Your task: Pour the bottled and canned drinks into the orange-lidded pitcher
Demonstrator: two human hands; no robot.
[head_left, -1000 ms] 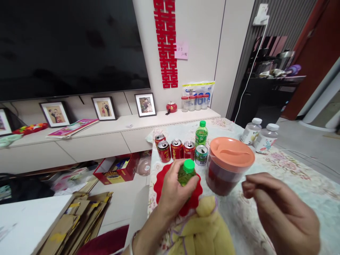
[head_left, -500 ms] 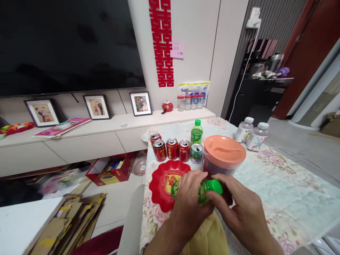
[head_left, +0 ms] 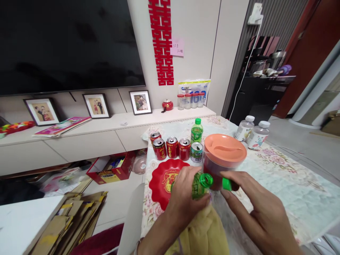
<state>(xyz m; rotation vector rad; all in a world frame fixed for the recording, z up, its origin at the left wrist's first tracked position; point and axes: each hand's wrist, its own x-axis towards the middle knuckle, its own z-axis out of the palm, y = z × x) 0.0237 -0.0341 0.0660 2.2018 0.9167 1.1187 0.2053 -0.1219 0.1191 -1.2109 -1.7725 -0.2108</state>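
Observation:
My left hand (head_left: 183, 193) is wrapped round a green plastic bottle (head_left: 199, 186), tilted so that its uncapped mouth points up and to the right. To the right of that mouth, my right hand (head_left: 255, 202) pinches the green bottle cap (head_left: 226, 184) between thumb and fingers, apart from the bottle. Partly behind my left hand lies a red scalloped plate (head_left: 159, 184) with a gold print. Just beyond both hands stands a tub with an orange lid (head_left: 225, 148); a dark thing beside the cap is too unclear to name.
Several red drink cans (head_left: 172, 148), a green-and-silver can (head_left: 196, 152) and another green bottle (head_left: 197, 131) stand beyond the plate. Two clear bottles with white caps (head_left: 257, 135) are at the right on the flowered tablecloth (head_left: 305, 184). Flattened cardboard (head_left: 71, 226) leans at lower left.
The cap has come off the green bottle. My right hand has moved right with the cap, and the bottle's open mouth now shows in my left hand.

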